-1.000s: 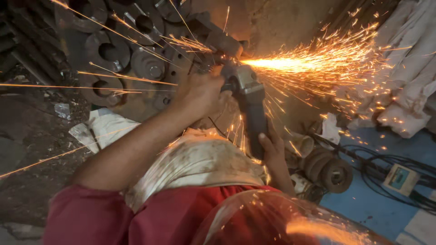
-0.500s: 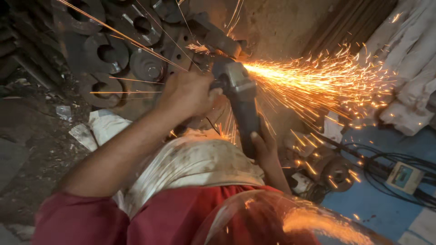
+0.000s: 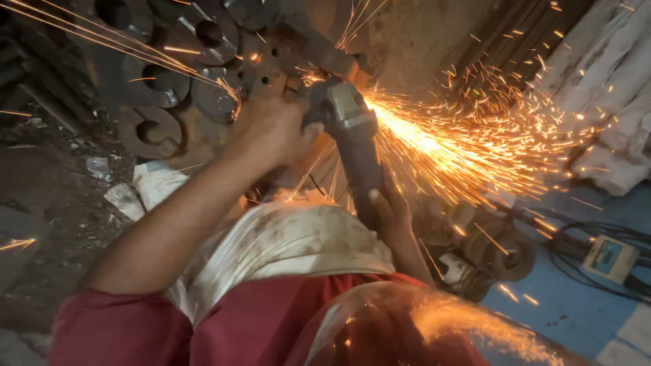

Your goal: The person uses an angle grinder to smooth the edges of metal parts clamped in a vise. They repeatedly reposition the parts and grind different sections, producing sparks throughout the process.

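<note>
Sparks fan right and far-left from the grey-bodied angle grinder (image 3: 342,118), which sits at centre, its head pressed against dark steel parts (image 3: 271,64) at the far side. Your left hand (image 3: 271,129) is clenched around the grinder's head end; your right hand (image 3: 388,210) grasps its dark rear body nearer you. Risk as I judge it: the spark stream lands on the black cables (image 3: 576,247) and small blue-faced box (image 3: 610,257) at near right, which could scorch. Stained white cloth (image 3: 291,240) over your lap sits just under the tool; it could snag or smoulder.
</note>
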